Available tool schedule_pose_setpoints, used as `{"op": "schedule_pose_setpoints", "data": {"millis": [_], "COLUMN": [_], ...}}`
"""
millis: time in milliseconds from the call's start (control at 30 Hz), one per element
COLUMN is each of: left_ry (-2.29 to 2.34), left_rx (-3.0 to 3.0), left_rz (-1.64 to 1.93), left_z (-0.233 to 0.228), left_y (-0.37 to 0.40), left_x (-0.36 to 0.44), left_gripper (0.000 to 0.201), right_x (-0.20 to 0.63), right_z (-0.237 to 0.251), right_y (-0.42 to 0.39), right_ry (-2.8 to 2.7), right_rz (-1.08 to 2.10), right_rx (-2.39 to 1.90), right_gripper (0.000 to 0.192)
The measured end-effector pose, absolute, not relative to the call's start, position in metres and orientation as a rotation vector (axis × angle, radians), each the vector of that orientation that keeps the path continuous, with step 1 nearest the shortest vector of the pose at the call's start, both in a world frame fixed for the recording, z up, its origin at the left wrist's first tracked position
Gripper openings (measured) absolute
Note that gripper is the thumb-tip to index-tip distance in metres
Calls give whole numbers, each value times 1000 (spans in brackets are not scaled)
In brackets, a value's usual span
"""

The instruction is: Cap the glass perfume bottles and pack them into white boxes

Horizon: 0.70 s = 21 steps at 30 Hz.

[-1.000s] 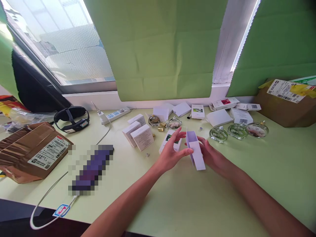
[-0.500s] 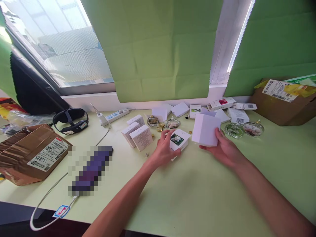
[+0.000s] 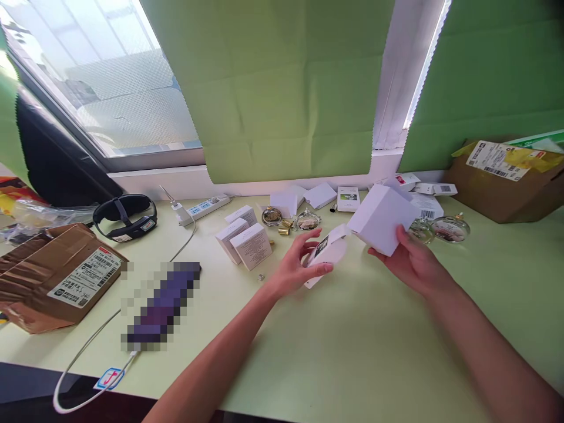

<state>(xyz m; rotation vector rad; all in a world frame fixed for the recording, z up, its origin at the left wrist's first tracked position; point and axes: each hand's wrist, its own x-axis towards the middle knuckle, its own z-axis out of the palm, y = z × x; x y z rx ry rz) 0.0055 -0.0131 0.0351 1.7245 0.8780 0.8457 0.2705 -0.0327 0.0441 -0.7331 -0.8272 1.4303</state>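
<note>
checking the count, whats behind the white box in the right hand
Two glass bottles show past the white box in the right hand; anything directly behind it is hidden.

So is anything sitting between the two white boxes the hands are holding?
Nothing visible does. The left hand holds the small printed box, the right hand holds the plain white box, and only bare table shows below the gap between them.
</note>
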Motion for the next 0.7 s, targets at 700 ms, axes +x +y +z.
{"op": "schedule_pose_setpoints", "data": {"millis": [700], "left_ry": [848], "left_rx": [2152], "left_rz": [1070], "left_z": [32], "left_y": [-15], "left_x": [4], "left_gripper": [44], "right_x": [244], "right_z": [55], "right_y": [-57], "right_ry": [-1497], "right_rz": [850], "right_rx": [-1112], "right_gripper": [36]}}
